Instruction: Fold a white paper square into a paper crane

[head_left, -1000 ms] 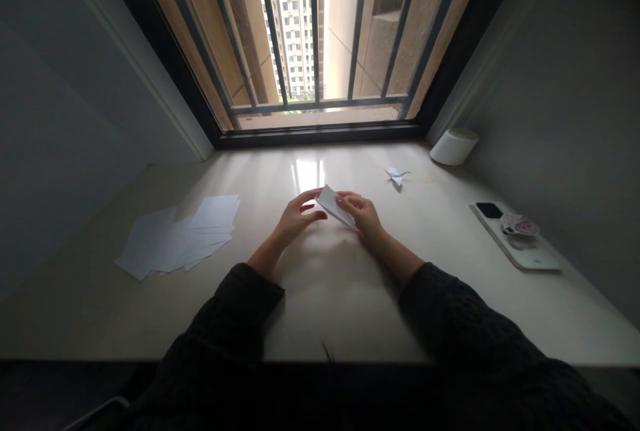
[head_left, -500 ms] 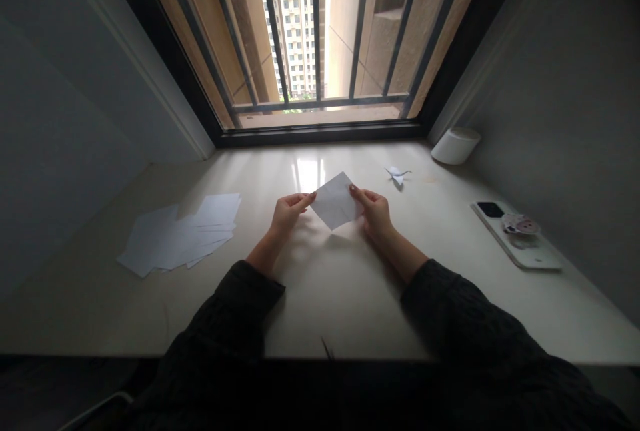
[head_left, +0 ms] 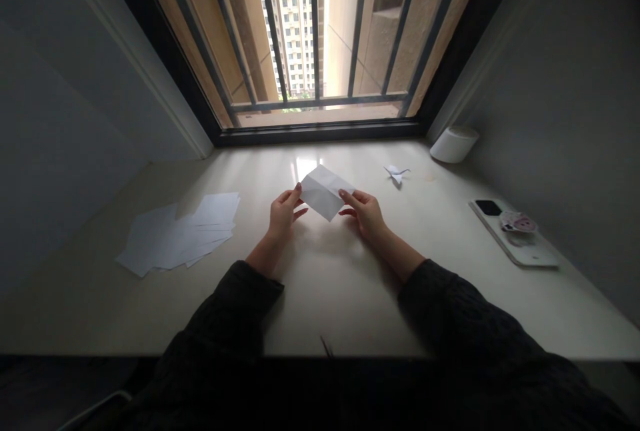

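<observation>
A small white sheet of paper (head_left: 324,194) with crease lines across it is held up above the pale sill, one corner pointing toward me. My left hand (head_left: 286,212) pinches its left corner between thumb and fingers. At the right side, my right hand (head_left: 364,210) grips the sheet, thumb on top and the other fingers curled below. Beyond my right hand, a folded white paper crane (head_left: 397,174) rests on the sill.
Loose white sheets (head_left: 175,238) lie overlapping at the left. On the right are a phone (head_left: 517,251) with a round decorated grip (head_left: 519,222) and a white cylinder (head_left: 454,144) by the wall. A barred window (head_left: 320,132) closes off the back.
The paper has turned and tilted between my hands, and its creases now show. It has shifted slightly left. My left hand has risen a little and my right hand has moved left.
</observation>
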Demonstrator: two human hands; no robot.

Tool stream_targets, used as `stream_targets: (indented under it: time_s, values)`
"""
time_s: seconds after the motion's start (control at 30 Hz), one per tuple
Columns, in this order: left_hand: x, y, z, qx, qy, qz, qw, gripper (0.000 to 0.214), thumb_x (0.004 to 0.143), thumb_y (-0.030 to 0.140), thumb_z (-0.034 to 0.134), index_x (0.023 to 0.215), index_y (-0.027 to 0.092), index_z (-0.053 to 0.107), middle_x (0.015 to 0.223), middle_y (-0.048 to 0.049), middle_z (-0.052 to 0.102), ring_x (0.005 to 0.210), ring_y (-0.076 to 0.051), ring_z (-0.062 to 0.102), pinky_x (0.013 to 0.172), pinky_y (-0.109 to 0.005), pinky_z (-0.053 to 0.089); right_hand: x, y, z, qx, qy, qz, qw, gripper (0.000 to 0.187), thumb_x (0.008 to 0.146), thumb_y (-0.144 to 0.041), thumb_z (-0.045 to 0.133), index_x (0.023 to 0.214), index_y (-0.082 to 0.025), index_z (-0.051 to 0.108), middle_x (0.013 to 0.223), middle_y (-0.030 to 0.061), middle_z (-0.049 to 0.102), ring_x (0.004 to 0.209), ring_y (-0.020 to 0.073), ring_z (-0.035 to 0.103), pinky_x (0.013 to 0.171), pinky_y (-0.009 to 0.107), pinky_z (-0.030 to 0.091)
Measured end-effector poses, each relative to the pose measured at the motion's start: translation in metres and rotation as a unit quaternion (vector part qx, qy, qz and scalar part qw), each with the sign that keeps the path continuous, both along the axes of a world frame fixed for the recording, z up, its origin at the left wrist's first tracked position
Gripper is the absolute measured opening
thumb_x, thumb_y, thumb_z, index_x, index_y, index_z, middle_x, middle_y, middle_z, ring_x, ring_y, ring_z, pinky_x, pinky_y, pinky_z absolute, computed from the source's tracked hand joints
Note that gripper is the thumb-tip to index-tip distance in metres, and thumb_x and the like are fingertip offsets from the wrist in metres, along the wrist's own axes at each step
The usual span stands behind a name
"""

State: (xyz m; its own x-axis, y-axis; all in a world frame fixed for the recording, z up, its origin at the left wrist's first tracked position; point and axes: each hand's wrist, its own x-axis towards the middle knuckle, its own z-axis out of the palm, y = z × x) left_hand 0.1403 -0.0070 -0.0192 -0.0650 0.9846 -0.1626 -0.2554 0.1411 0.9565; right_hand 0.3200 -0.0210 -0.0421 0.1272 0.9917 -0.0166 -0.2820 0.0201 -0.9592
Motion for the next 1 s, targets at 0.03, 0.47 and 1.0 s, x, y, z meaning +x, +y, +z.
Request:
stream_targets:
  time_s: [0.03, 0.47, 1.0]
  values:
    - [0.0004, -0.0005, 0.0008, -0.003, -0.002, -0.003, 1.0, 0.046, 0.056, 0.059, 0.073, 0.069, 0.018, 0.057, 0.083, -0.0041, 0.061, 0.081, -0.016, 0.059, 0.067, -0.026, 0.048, 0.0, -0.0001, -0.0003, 0.006, -0.004, -0.002, 1.0, 0.036, 0.058, -0.052, 0.076, 0.073, -0.019, 0.069, 0.074, 0.0015, 0.067, 0.064, 0.0129, 0.057, 0.051, 0.024, 0.049]
    - [0.0004, -0.0048, 0.0048, -0.016, 0.066, -0.208, 0.976, 0.04, 0.063, 0.052, 0.072, 0.076, 0.016, 0.064, 0.085, -0.007, 0.064, 0.079, -0.019, 0.062, 0.059, -0.025, 0.045, 0.0049, 0.0046, -0.003, -0.025, 0.029, -0.055, 0.998, 0.037, 0.06, -0.052, 0.074, 0.071, -0.018, 0.065, 0.061, -0.0011, 0.058, 0.052, 0.0105, 0.051, 0.046, 0.022, 0.043]
    - [0.0035, -0.0029, -0.0014, -0.044, 0.025, -0.121, 0.991, 0.044, 0.057, 0.047, 0.078, 0.087, 0.016, 0.07, 0.093, -0.0083, 0.066, 0.081, -0.016, 0.059, 0.069, -0.025, 0.048, 0.002, 0.0015, -0.0004, -0.031, 0.008, 0.015, 0.999, 0.038, 0.055, -0.05, 0.078, 0.075, -0.019, 0.071, 0.065, -0.0001, 0.062, 0.055, 0.0104, 0.053, 0.043, 0.021, 0.046]
